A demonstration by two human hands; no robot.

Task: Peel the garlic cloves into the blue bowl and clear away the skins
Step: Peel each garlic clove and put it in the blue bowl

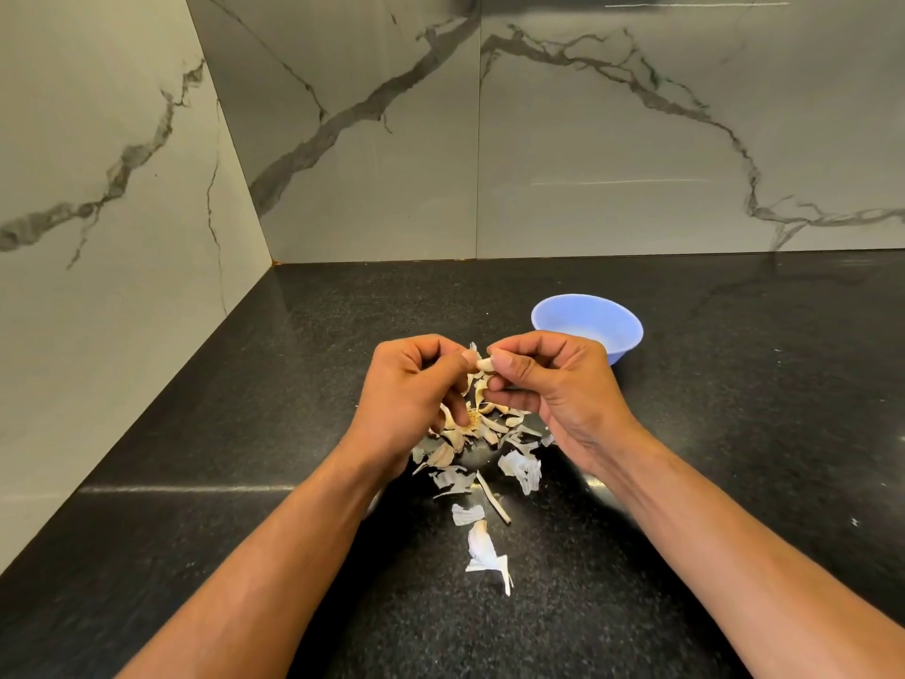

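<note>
Pale garlic clove (485,365) pinched between left hand (416,384), right hand (553,384); mostly hidden.

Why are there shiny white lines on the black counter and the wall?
Head view: lamp glare streaks the polished black stone counter and the glossy marble wall; the wide lens bends the edges; both hands and the pale blue plastic bowl look sharp.

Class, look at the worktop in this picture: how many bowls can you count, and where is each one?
1. The blue bowl stands on the black worktop, just behind the right hand. The hand covers part of its near rim; no other bowl shows.
</note>
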